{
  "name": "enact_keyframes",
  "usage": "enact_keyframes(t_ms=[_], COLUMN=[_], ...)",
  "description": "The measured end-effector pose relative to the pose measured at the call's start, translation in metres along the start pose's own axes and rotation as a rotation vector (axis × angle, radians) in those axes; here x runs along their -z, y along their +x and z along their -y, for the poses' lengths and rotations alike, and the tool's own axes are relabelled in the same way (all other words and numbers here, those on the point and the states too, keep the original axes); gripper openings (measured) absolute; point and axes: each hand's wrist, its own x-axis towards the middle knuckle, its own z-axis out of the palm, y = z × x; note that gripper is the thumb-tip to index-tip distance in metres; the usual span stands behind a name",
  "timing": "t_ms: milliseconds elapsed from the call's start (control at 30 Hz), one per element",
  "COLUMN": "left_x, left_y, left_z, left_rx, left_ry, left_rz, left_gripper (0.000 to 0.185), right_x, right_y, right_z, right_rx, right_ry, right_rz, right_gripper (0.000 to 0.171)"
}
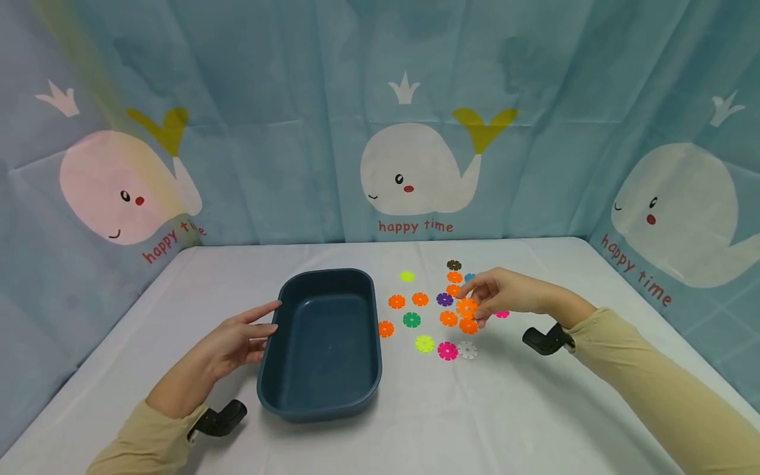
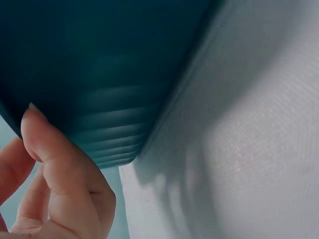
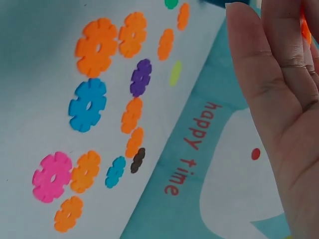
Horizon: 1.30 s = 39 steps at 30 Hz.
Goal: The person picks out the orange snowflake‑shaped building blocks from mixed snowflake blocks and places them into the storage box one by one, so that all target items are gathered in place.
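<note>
A dark blue tub (image 1: 320,343) stands on the white table, empty inside. My left hand (image 1: 267,320) lies at its left rim with straight fingers touching the wall. In the left wrist view my thumb (image 2: 55,159) rests against the tub's outer wall (image 2: 99,59). To the right of the tub, my right hand (image 1: 472,297) hovers over a spread of flat flower-shaped discs and pinches an orange disc (image 1: 466,307) at its fingertips. The right wrist view shows that hand (image 3: 284,99) with a sliver of the orange disc (image 3: 305,27) between the fingers.
Several loose discs lie right of the tub: orange (image 1: 386,328), green (image 1: 411,320), purple (image 1: 444,299), yellow-green (image 1: 406,276), pink (image 1: 447,350), white (image 1: 468,349), brown (image 1: 454,265). A whale-print curtain (image 1: 415,171) closes the back and sides of the table.
</note>
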Motion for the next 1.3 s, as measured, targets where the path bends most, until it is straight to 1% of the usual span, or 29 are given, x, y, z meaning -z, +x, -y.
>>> enact_keyframes(t_ms=[167, 333, 633, 767, 1000, 1300], left_x=[0.001, 0.001, 0.001, 0.0, -0.001, -0.004], left_y=[0.0, 0.0, -0.001, -0.002, -0.003, -0.004], left_z=[-0.002, -0.003, -0.005, -0.005, -0.006, -0.007], left_rx=[0.004, 0.001, -0.001, 0.005, 0.012, 0.007], left_ry=[0.022, 0.025, 0.03, 0.033, 0.042, 0.063], left_rz=[0.005, 0.006, -0.005, -0.01, -0.016, -0.033], left_gripper=[0.067, 0.067, 0.066, 0.065, 0.063, 0.062], right_x=[-0.004, -0.007, -0.005, -0.007, -0.011, -0.018], right_y=[0.007, 0.011, 0.014, 0.018, 0.029, 0.04], right_z=[0.005, 0.013, 0.026, 0.033, 0.045, 0.061], right_rx=[0.0, 0.003, 0.009, 0.017, 0.057, 0.06], right_ry=[-0.018, -0.033, -0.001, 0.044, 0.108, 0.122], right_rz=[-0.016, -0.016, 0.007, 0.048, 0.151, 0.193], right_gripper=[0.033, 0.034, 0.034, 0.033, 0.032, 0.03])
